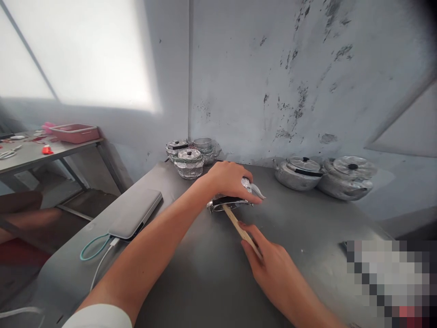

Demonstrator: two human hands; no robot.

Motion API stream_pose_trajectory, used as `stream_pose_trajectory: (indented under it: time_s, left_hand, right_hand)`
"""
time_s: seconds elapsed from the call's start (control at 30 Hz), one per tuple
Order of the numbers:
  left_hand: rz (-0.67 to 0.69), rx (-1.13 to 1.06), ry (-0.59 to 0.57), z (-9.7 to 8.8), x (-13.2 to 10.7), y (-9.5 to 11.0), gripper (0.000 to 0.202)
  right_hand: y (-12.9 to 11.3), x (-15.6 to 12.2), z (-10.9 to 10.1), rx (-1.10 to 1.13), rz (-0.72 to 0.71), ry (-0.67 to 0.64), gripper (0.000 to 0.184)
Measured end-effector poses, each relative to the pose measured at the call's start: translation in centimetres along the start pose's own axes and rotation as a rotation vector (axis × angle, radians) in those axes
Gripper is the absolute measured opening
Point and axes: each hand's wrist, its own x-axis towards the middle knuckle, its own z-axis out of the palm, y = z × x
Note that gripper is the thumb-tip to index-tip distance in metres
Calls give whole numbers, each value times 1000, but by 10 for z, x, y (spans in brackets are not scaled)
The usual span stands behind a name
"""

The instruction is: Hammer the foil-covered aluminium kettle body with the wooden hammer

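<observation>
Near the middle of the grey table, my left hand (230,180) is wrapped over a small silvery kettle (216,206). The kettle lies tipped, its open mouth facing me and its spout pointing to the right. Most of its body is hidden under my fingers. My right hand (268,259) grips a flat wooden stick (235,222) between thumb and fingers. The far end of the stick reaches the kettle's mouth; how deep it goes I cannot tell.
Several small silvery pots (189,164) stand at the back left of the table (205,282). Two kettles (298,173) sit at the back right by the wall. A power bank (136,214) with cables lies left. A pink basket (77,133) rests on another table; a person's limb shows below it.
</observation>
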Motion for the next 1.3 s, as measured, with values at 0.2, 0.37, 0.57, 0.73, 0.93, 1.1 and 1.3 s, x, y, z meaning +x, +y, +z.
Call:
stream_pose_trajectory:
  time_s: [0.2, 0.37, 0.57, 0.73, 0.93, 1.1, 1.3]
  left_hand:
    - [1, -23, 1, -1, -1, 0, 75]
    - [-12, -18, -5, -2, -2, 2, 74]
    - [-6, -8, -9, -3, -2, 1, 74]
    - [6, 0, 2, -1, -1, -1, 76]
    - [1, 2, 0, -1, -1, -2, 79]
    - [8, 22, 7, 0, 0, 2, 77]
    - [4, 7, -10, -2, -1, 2, 74]
  right_hand:
    - [1, 1, 1, -5, 19, 0, 34]
    - [-1, 3, 0, -4, 49, -12, 34]
    - [-5, 6, -7, 57, 124, -66, 30]
    - [-14, 16, -19, 334, 356, -285, 40]
    - [-23, 26, -33, 715, 661, -443, 38]
    - [-16, 23, -23, 678, 556, -346, 41]
    - [-8, 15, -11, 521, 474, -271, 47]
